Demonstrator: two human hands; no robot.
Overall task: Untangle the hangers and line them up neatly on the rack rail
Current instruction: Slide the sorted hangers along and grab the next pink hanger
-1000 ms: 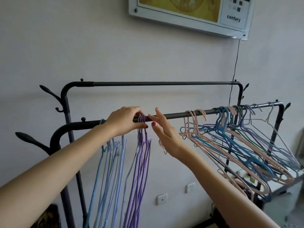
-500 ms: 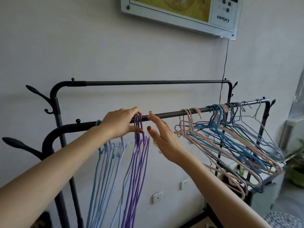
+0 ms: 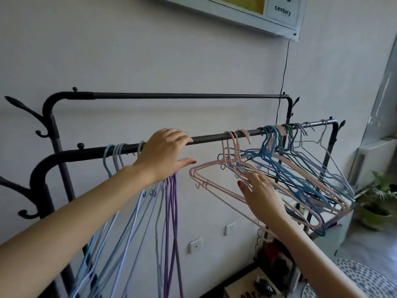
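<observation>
The pink hangers (image 3: 217, 179) hung from the rail (image 3: 210, 139), their long axis slanting right; the right hand (image 3: 261, 196), fingers spread, lay nearest; the left hand (image 3: 165, 155) rested wide on the rail.

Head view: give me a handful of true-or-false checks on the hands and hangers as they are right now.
1. The left hand rests on the front rail. True.
2. The right hand is at the pink hangers. True.
3. The purple hangers hang at the far right end of the rail. False: they hang just below the left hand, left of the pink ones.
4. The back rail is full of hangers. False: none hang on it.
5. The mixed hangers on the right lie crossed and tilted. True.
</observation>
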